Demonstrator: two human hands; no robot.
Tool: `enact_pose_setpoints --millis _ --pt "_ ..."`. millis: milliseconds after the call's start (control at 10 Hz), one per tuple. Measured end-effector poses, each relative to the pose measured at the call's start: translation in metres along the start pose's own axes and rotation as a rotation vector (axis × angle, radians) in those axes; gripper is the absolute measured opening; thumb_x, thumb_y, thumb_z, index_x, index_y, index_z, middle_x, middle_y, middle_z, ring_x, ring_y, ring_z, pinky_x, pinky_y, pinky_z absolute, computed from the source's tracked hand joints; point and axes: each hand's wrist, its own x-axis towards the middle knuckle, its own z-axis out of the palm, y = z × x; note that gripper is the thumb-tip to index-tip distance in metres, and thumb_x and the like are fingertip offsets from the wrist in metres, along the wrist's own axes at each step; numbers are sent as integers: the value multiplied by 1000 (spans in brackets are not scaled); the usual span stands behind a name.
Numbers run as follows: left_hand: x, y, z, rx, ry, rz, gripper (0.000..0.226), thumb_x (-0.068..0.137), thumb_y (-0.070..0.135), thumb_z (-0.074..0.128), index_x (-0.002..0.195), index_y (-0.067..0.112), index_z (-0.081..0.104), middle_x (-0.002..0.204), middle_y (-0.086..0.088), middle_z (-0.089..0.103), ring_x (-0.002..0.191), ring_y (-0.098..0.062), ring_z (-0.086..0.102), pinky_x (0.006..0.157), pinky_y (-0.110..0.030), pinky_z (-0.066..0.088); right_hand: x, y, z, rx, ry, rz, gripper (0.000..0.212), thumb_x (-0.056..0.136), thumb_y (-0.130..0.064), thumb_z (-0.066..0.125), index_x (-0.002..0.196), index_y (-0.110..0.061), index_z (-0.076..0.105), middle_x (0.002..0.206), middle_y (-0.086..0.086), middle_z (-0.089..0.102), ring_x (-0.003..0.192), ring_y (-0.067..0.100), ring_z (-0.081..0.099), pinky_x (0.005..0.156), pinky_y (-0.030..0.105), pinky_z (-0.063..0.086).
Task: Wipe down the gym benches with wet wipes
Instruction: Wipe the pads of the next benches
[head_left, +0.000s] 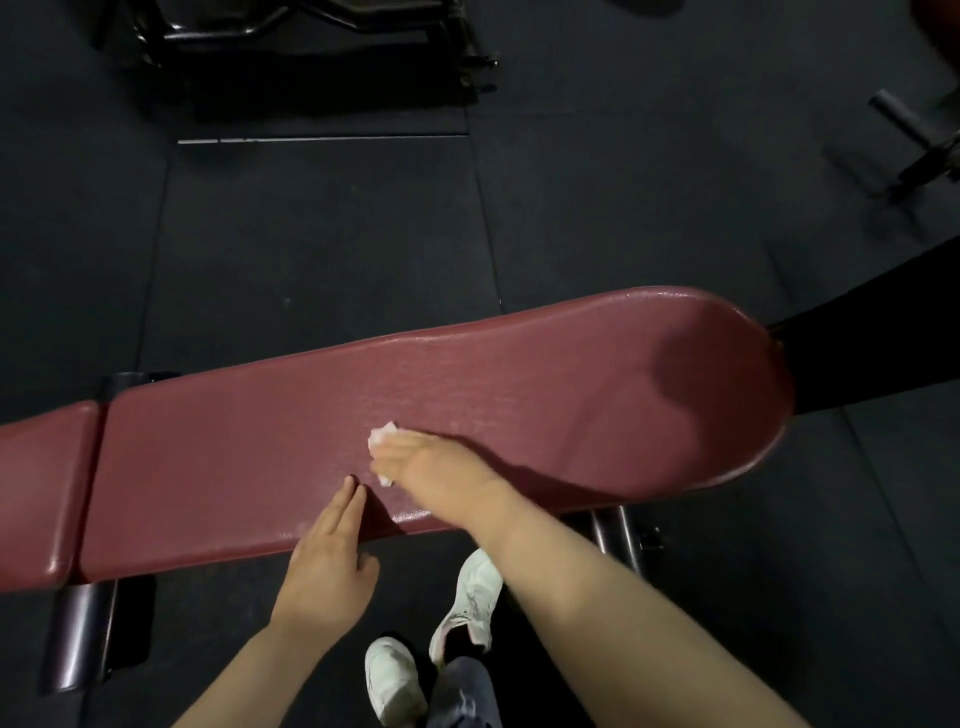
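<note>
Bench (519, 395) in dark red padding runs across the floor in front of me, its rounded end to my right and a seam splitting off a second pad (41, 493) at my left. My right hand (431, 462) lies palm down on the middle of the long pad, fingers drawn together over a crumpled white wipe (381, 435) pressed flat against the surface; bits of the wipe show above and below my fingers. My left hand (327, 561) rests on the near edge of the same pad just beside the right, fingers straight and close together, fingertips on the padding, thumb hanging off the edge; it holds nothing. The top of the pad carries a dull sheen along its far edge and near side. Below the bench I see my two white shoes (395, 680) on the black rubber floor (311, 234), close to the bench's metal legs (83, 629). A dark weight rack (291, 41) stands well apart at the far side of the floor, and another piece of equipment (914, 135) at the upper right.
</note>
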Motion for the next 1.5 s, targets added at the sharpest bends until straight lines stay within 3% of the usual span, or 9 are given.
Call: enact_pose_setpoints --millis 300,400,600,800,1000,1100,1200,1300,1500 --pt "-8 13 12 18 57 -45 80 91 14 56 157 13 11 164 1 1 151 -17 4 123 -39 13 -223 145 -111 -108 932 1081 42 92 -1 37 126 -3 61 135 17 57 121 39 53 100 43 42" --pt "-14 17 16 -21 66 -62 78 90 11 55 157 15 14 164 6 3 151 -15 7 123 -39 14 -155 98 -80 21 910 1032 37 95 5 36 126 11 56 138 26 50 128 40 46 107 41 35" --pt "-25 13 28 -107 97 -105 78 86 3 56 155 16 24 162 9 12 148 -18 21 118 -44 27 -13 -16 10 -85 28 0 36 95 -13 45 127 -9 61 143 12 50 134 24 44 116 26 23" --pt "-28 29 37 -68 152 -131 76 88 6 58 155 13 24 163 3 12 149 -21 19 120 -44 22 -150 165 -63 -140 411 449 53 75 -68 60 106 -26 67 103 -15 63 94 6 58 100 30 44" --pt "-37 45 49 -154 179 -117 73 85 2 57 152 14 32 162 4 19 145 -22 29 117 -48 27 -191 137 -58 -80 949 862 35 95 -8 41 123 8 58 126 19 59 120 21 50 111 41 36" --pt "-42 45 53 -192 145 -135 75 84 2 54 153 21 30 162 13 15 131 -31 47 109 -49 38 -108 70 -22 94 723 598 32 97 -25 38 104 -16 68 97 -3 68 79 -9 59 81 24 50" --pt "-47 39 56 -174 112 -129 83 82 1 56 155 25 25 162 12 13 136 -28 43 110 -50 37 -53 -15 5 32 171 21 20 95 -20 44 93 -17 63 102 1 66 89 5 58 79 33 41" --pt "-47 35 56 -85 89 -141 82 84 5 58 155 21 22 163 10 8 149 -19 21 118 -47 26 -71 34 2 9 170 -98 35 93 -12 51 125 -8 64 140 9 54 132 23 46 112 23 23" --pt "-48 48 60 -133 118 -181 80 86 6 57 156 18 20 164 9 5 147 -20 25 115 -47 31 -272 166 -83 -113 731 608 38 88 9 53 121 -8 64 126 0 63 117 20 59 114 27 30"
